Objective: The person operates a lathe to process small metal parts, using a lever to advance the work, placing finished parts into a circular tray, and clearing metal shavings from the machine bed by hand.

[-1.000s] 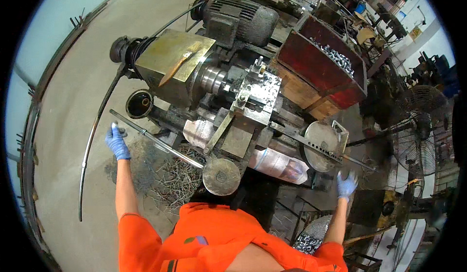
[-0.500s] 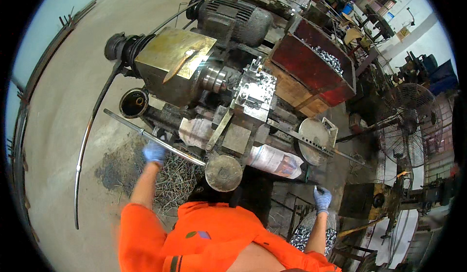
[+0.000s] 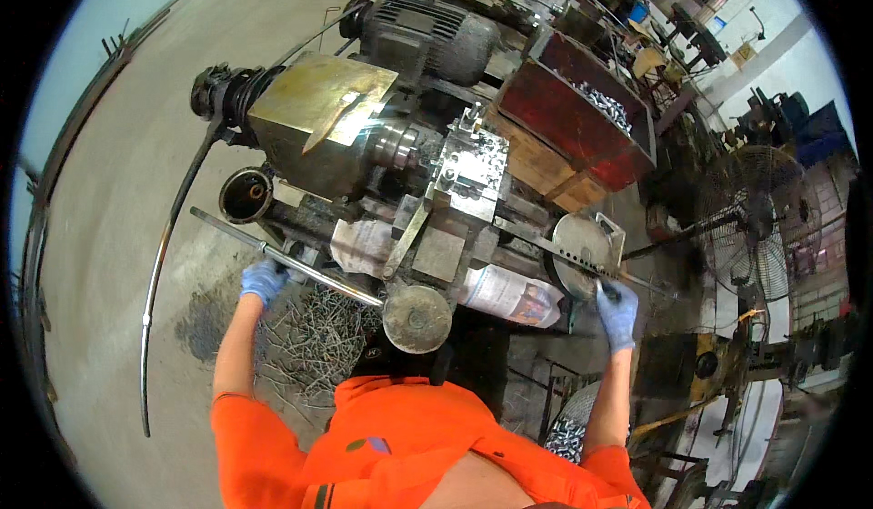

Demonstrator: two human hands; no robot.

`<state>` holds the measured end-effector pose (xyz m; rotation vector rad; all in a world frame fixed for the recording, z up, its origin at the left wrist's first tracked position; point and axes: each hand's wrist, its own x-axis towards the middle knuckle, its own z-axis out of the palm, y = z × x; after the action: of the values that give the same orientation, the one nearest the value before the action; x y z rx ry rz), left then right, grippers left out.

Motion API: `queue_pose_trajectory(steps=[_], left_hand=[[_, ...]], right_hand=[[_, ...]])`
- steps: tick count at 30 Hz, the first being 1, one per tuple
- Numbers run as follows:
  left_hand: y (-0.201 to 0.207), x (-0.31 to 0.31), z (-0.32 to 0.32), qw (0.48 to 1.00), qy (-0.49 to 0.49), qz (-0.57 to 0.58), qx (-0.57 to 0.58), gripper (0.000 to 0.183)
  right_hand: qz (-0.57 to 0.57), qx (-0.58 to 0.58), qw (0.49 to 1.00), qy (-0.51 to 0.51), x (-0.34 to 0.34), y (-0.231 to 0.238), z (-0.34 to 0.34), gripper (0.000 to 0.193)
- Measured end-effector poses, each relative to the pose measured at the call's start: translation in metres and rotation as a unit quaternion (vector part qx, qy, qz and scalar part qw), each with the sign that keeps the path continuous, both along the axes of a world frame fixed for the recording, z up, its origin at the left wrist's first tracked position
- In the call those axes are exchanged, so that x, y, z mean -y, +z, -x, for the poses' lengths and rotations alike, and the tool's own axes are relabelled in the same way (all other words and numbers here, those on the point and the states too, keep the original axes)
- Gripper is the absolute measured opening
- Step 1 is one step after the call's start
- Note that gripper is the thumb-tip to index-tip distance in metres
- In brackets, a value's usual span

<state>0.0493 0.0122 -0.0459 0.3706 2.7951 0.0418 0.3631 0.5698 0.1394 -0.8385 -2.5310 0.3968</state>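
My left hand (image 3: 263, 282), in a blue glove, is at the near left of a lathe-like machine, just below a long metal rod (image 3: 305, 268). Its fingertips point at dark machine parts, and I cannot make out their grip. My right hand (image 3: 618, 316), gloved alike, is raised at the right beside a round metal plate (image 3: 582, 252). Thumb and forefinger are pinched together on something small and pale that I cannot name. Between the hands lie the machine's bright tool slide (image 3: 475, 168), its chuck (image 3: 396, 145) and a round disc (image 3: 416, 319).
A red bin (image 3: 573, 113) of small metal parts stands behind the machine. Metal scraps (image 3: 314, 341) heap on the floor at left. A basket of shiny parts (image 3: 566, 438) sits low at right, below my forearm. A large fan (image 3: 759, 222) stands further right.
My right hand has risen from above the basket to beside the round plate. My left hand has shifted slightly left and stays below the rod.
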Motion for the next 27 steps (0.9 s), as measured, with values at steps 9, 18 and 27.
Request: queue_pose_trajectory(steps=[9, 18, 27], left_hand=[[0.141, 0.125, 0.000, 0.919, 0.173, -0.099, -0.341, 0.034], [0.124, 0.156, -0.067, 0.918, 0.311, -0.071, -0.233, 0.057], [0.161, 0.068, -0.098, 0.921, 0.336, -0.049, -0.191, 0.051]], right_hand=[[-0.045, -0.079, 0.927, 0.364, 0.138, 0.074, 0.223, 0.027], [-0.117, 0.211, 0.893, 0.379, 0.203, 0.059, 0.311, 0.052], [-0.113, 0.143, 0.897, 0.402, 0.197, 0.044, 0.316, 0.047]])
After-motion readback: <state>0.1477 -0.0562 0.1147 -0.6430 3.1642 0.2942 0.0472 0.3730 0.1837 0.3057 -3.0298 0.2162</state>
